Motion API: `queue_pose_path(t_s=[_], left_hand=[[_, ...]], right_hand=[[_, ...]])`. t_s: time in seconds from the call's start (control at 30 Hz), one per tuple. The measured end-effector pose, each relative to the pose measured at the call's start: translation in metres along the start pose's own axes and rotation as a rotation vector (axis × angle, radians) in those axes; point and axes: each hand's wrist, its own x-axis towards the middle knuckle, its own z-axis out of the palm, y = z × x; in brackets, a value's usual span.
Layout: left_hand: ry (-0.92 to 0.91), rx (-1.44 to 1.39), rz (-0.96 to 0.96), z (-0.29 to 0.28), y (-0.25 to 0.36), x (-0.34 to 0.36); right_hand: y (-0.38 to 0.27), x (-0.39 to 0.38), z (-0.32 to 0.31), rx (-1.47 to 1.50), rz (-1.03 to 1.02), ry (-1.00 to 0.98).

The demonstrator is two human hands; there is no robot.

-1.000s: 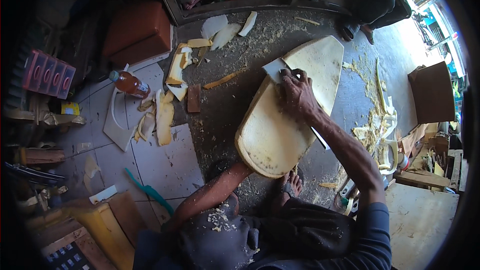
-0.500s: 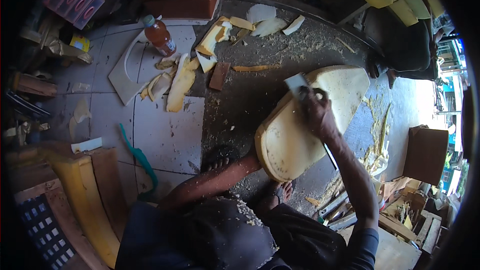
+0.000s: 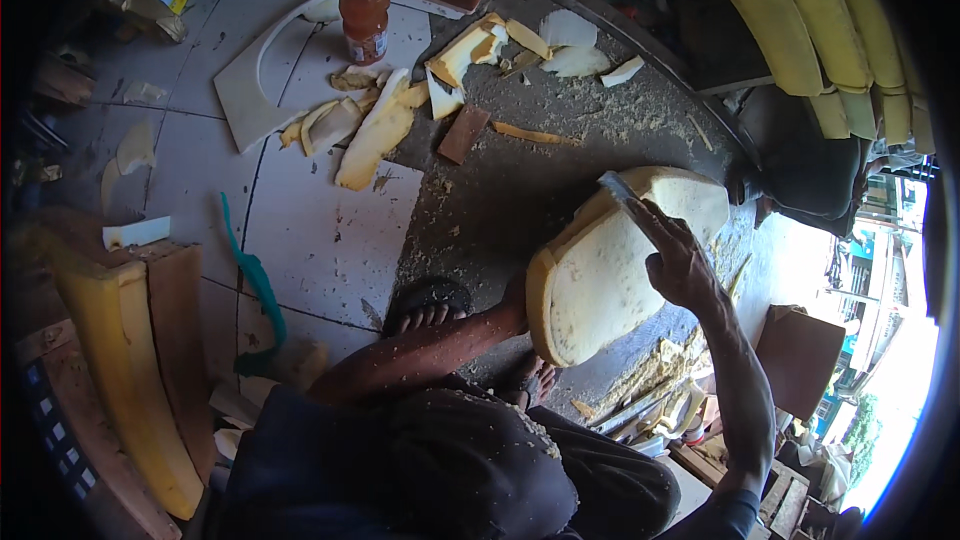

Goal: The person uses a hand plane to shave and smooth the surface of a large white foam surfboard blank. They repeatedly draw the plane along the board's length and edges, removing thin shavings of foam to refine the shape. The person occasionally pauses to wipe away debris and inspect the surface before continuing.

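Note:
A thick cream foam pad (image 3: 610, 275), rounded at its near end and dotted with dark specks, is tilted in front of me above the floor. My left hand (image 3: 517, 302) reaches to its near left edge; the fingers are hidden behind the foam. Over the upper face, my right hand (image 3: 680, 255) holds a flat grey blade-like tool (image 3: 617, 186), its end at the pad's far left edge. Fingers lie stretched along this tool, whose exact kind I cannot make out. Foam crumbs cling to my dark-clothed knee (image 3: 470, 440).
Foam offcuts (image 3: 375, 145), a brown block (image 3: 464, 134) and a bottle of reddish drink (image 3: 364, 15) are ahead on the left. A green strip (image 3: 258, 290) lies on the tiles. Long yellow foam pieces (image 3: 770, 10) hang at far right; a brown box (image 3: 798, 360) stands right.
My right hand has shifted slightly right and lower in view, with its fingers now straighter along the tool. The pad appears a little lower. The whole view has turned somewhat.

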Motion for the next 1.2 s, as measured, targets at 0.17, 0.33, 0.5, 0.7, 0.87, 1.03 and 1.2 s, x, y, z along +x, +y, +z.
queue_pose_path(t_s=[0.17, 0.33, 0.5, 0.7, 0.87, 1.03, 1.2], left_hand=[[-0.008, 0.027, -0.021, -0.003, -0.012, -0.018], [-0.013, 0.031, 0.017, -0.007, -0.016, -0.032], [0.006, -0.330, -0.018, 0.001, -0.004, -0.015], [-0.002, -0.242, -0.001, 0.000, 0.002, -0.010], [0.015, -0.178, -0.021, -0.004, -0.007, -0.016], [-0.020, -0.187, 0.014, -0.002, -0.006, -0.015], [-0.002, -0.161, 0.000, -0.004, -0.007, -0.013]], right_hand=[[-0.106, 0.050, -0.006, -0.288, -0.492, -0.210], [-0.096, 0.062, 0.011, -0.436, -0.620, -0.137], [-0.070, 0.102, -0.011, -0.476, -0.444, -0.185], [-0.066, 0.100, 0.008, -0.313, -0.452, -0.159], [-0.114, 0.112, -0.021, -0.176, -0.574, -0.096], [-0.068, 0.120, -0.014, -0.473, -0.134, -0.419], [-0.097, 0.087, -0.002, -0.300, -0.451, -0.158]])
